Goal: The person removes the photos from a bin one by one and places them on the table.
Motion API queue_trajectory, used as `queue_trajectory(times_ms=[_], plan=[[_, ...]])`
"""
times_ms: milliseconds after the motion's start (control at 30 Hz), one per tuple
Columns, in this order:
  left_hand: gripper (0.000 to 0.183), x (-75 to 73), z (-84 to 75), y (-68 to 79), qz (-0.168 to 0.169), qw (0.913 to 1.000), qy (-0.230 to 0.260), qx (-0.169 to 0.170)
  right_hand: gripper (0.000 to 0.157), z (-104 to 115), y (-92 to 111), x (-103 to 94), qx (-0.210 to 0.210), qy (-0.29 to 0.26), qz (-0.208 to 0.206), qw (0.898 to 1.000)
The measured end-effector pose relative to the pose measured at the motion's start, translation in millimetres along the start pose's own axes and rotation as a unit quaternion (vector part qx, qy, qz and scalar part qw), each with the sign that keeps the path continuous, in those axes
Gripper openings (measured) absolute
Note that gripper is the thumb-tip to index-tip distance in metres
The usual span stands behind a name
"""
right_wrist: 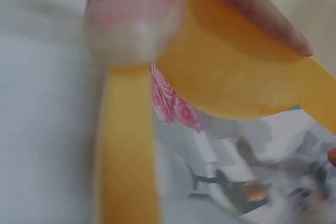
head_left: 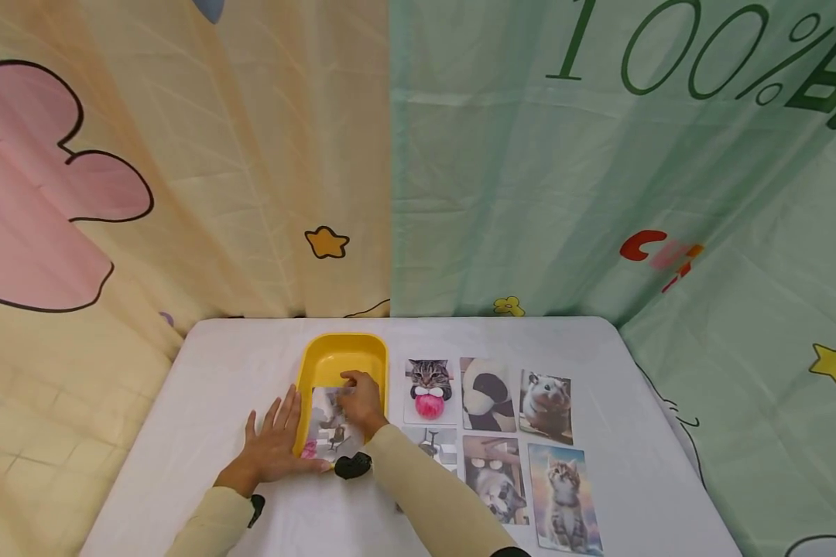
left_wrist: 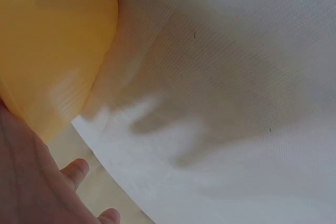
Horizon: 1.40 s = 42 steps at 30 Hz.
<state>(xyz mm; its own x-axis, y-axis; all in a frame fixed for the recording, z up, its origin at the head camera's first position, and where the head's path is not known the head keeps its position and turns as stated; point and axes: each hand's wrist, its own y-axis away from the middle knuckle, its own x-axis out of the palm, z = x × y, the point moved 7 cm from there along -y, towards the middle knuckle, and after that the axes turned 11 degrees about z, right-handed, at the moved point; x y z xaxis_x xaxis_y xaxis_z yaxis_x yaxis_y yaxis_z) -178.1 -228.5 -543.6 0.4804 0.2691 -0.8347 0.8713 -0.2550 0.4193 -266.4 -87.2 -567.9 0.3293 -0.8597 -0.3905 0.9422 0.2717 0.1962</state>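
A yellow tray (head_left: 344, 346) lies left of centre on the white table. My left hand (head_left: 273, 445) rests along its left side with fingers straight and spread, the thumb (right_wrist: 128, 30) against the near rim. Inside the tray is a picture card (head_left: 329, 433) showing a grey-and-white animal and pink flowers. My right hand (head_left: 364, 402) reaches over the tray with curled fingers and pinches the card near its far right corner. Only one right fingertip (right_wrist: 332, 157) shows at the edge of the right wrist view. Yellow plastic of the tray fills the upper left of the left wrist view.
Right of the tray several picture cards lie in two rows, among them a tabby cat card (head_left: 429, 387), a hamster card (head_left: 547, 406) and a kitten card (head_left: 567, 499). My right sleeve (head_left: 432, 495) covers part of the near row. Printed curtains (head_left: 460, 193) enclose the table.
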Motion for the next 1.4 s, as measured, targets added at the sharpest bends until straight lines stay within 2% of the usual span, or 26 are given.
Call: queue_trajectory(times_ms=[133,300,500,633,767,933,1100,1167,1400], plan=[[0.135,0.3,0.9,0.2,-0.007,1.0000,-0.002,0.001,0.025,0,1,0.0,-0.011,-0.066,0.003,0.998],[0.135,0.9,1.0,-0.4,-0.004,1.0000,0.006,0.000,0.013,-1,3,-1.2,-0.018,-0.097,0.000,0.995],[0.135,1.6,1.0,-1.1,0.006,0.9999,0.008,-0.004,0.011,7,8,-5.6,-0.048,-0.118,0.009,0.992],[0.135,1.6,1.3,-1.3,0.007,0.9999,0.008,-0.006,0.016,11,13,-9.1,-0.042,-0.142,0.038,0.988],[0.136,0.9,1.2,-0.7,0.009,0.9998,0.013,-0.008,0.021,15,19,-14.3,-0.042,-0.134,0.066,0.988],[0.136,0.1,0.1,0.6,0.012,0.9998,0.011,-0.011,0.019,19,22,-22.2,-0.070,-0.102,0.077,0.989],[0.136,-1.4,-1.7,1.8,0.013,0.9998,0.010,-0.010,0.013,16,25,-34.1,-0.078,-0.086,0.066,0.991],[0.135,-2.2,-2.5,2.3,0.013,0.9998,0.014,-0.006,0.015,14,26,-40.3,-0.080,-0.083,0.055,0.992],[0.135,-1.7,-2.1,1.4,0.021,0.9995,0.021,-0.004,0.017,5,27,-61.7,-0.072,-0.135,0.020,0.988]])
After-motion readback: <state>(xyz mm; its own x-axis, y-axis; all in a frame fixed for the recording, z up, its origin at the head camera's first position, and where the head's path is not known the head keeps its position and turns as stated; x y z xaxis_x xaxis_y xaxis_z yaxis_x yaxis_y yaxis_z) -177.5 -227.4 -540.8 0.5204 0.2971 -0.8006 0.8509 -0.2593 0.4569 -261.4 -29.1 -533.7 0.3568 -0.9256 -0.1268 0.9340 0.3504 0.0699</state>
